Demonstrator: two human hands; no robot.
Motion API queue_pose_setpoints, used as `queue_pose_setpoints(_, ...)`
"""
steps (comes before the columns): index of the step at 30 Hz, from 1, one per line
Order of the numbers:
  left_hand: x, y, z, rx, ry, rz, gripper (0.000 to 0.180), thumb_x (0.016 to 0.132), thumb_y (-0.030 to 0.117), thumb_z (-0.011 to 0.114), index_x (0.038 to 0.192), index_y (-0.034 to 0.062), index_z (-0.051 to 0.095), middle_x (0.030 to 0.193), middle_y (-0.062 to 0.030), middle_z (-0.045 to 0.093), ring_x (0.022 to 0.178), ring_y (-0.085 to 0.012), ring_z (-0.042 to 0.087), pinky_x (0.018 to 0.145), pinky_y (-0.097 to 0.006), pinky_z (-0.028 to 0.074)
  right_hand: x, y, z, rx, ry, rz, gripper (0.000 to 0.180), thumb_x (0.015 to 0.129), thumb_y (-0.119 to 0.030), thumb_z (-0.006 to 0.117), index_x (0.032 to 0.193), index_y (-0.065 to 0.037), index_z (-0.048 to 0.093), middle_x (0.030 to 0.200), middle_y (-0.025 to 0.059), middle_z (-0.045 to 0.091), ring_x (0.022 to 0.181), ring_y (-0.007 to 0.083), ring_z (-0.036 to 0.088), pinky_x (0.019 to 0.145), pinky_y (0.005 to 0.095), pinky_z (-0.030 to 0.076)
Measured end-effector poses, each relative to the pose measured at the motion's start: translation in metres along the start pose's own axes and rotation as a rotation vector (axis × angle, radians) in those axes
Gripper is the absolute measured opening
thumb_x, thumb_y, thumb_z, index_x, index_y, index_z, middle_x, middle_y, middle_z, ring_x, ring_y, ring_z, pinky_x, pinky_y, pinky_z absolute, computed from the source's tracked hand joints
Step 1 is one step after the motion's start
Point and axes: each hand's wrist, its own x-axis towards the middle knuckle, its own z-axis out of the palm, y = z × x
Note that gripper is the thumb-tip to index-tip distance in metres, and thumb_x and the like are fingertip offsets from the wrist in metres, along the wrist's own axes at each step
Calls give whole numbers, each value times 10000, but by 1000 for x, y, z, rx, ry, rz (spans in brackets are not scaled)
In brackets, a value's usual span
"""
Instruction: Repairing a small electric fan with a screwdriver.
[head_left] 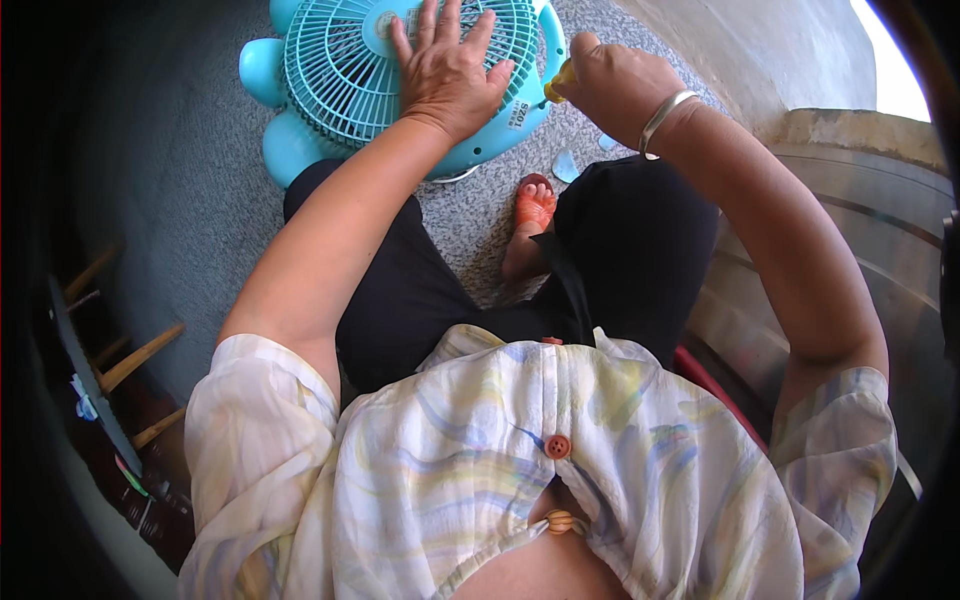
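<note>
A turquoise electric fan [345, 60] with a round slatted grille and rounded lobes on its casing lies between my knees at the top of the view. Pressed flat on the grille, my left hand [448, 80] has its fingers spread. My right hand [622, 90] is wrapped round the yellow handle of a screwdriver [560, 82] at the fan's right rim. The screwdriver's dark shaft points down toward the casing; whether its tip sits in a screw hole I cannot tell. A white printed label [518, 115] is stuck on the rim nearby.
Light blue fragments [565, 166] lie on the speckled grey floor [470, 225] by my sandalled foot [534, 207]. A pale wall with a ledge [860, 128] rises at the right, above a panelled surface. Wooden legs [145, 357], seemingly of furniture, show at the far left.
</note>
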Motion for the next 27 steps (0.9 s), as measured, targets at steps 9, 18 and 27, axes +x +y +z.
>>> queue_pose_setpoints(9, 10, 33, -6, -474, -182, 304, 367, 671, 356, 744, 1002, 221, 663, 1250, -53, 538, 1286, -252, 364, 1090, -513, 124, -3, -1, -9, 89, -89, 133, 418, 847, -416, 587, 967, -16, 564, 787, 152, 655, 725, 282, 663, 602, 351, 527)
queue_pose_setpoints(18, 16, 37, -1, -243, -314, 297, 234, 741, 362, 704, 908, 199, 681, 1040, 35, 647, 1251, -198, 412, 1079, -512, 134, -5, 30, 9, 88, 150, -330, 267, 726, -78, 716, 973, -43, 623, 921, 143, 657, 824, 250, 666, 687, 316, 545)
queue_pose_setpoints(27, 12, 28, 13, -327, -231, 336, 226, 759, 367, 682, 946, 239, 676, 1062, 36, 639, 1253, -189, 407, 1080, -509, 130, -15, 6, -8, 81, 82, -120, 164, 799, -213, 649, 914, -97, 666, 827, 90, 649, 746, 216, 665, 634, 324, 534)
